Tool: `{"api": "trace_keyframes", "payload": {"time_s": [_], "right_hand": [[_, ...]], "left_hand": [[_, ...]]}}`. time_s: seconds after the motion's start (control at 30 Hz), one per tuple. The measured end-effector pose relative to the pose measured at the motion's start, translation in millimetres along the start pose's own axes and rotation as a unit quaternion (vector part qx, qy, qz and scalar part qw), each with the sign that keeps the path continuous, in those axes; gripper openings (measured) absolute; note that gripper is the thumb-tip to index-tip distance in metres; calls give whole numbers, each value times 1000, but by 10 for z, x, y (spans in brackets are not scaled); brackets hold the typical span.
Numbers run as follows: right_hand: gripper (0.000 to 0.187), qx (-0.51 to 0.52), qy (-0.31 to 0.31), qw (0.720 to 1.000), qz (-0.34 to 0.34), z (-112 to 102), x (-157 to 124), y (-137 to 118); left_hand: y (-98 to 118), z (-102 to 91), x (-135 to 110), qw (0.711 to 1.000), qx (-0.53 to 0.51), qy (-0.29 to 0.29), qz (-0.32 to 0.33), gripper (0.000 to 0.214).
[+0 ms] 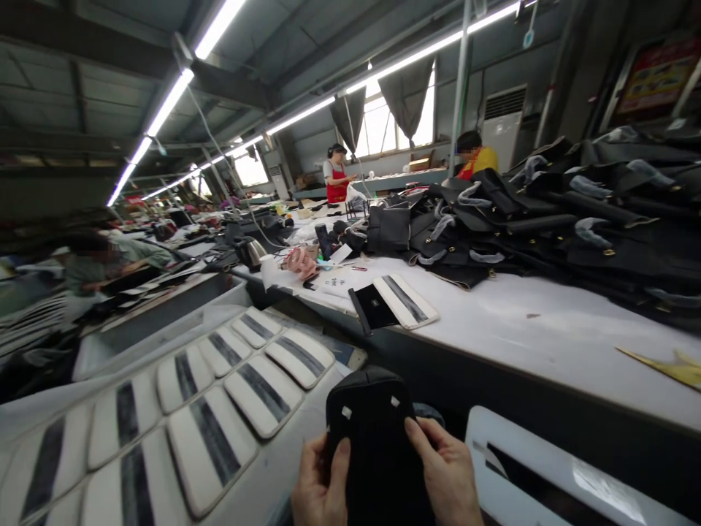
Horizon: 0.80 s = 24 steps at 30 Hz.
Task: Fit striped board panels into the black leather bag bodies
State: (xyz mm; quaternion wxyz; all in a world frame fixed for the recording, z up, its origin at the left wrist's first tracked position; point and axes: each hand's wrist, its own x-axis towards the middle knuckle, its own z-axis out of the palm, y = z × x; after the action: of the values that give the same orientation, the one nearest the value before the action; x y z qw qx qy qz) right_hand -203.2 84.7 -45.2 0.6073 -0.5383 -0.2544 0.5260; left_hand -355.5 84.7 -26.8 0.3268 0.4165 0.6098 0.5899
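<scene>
Both my hands grip a black rounded leather piece (pixel 372 431) at the bottom centre of the head view. It carries two small white marks near its top. My left hand (pixel 320 486) clasps its left edge with the thumb on the face. My right hand (pixel 446 475) clasps the right edge, thumb pressed on the front. Just left of my hands lie several white rounded panels with a dark centre stripe (pixel 263 394), set out in rows on a white surface.
A white table (pixel 520 329) runs ahead, with a black piece and a white panel (pixel 405 301) near its edge and a heap of black bags (pixel 548 219) at the right. Two people in red aprons stand at the back; another person sits far left.
</scene>
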Motion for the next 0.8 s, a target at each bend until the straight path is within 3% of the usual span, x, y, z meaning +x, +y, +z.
{"api": "trace_keyframes", "payload": {"time_s": [0.23, 0.4, 0.6, 0.8], "right_hand": [[49, -9, -11, 1000, 25, -118, 68, 146], [48, 8, -11, 999, 41, -140, 34, 56], [46, -16, 73, 997, -31, -45, -112, -78], [44, -16, 88, 995, -52, -81, -172, -135]], "left_hand": [[95, -102, 102, 989, 131, -44, 54, 44], [95, -72, 132, 989, 101, -89, 61, 43], [71, -46, 110, 992, 71, -96, 50, 43], [215, 5, 102, 986, 85, -115, 89, 41]]}}
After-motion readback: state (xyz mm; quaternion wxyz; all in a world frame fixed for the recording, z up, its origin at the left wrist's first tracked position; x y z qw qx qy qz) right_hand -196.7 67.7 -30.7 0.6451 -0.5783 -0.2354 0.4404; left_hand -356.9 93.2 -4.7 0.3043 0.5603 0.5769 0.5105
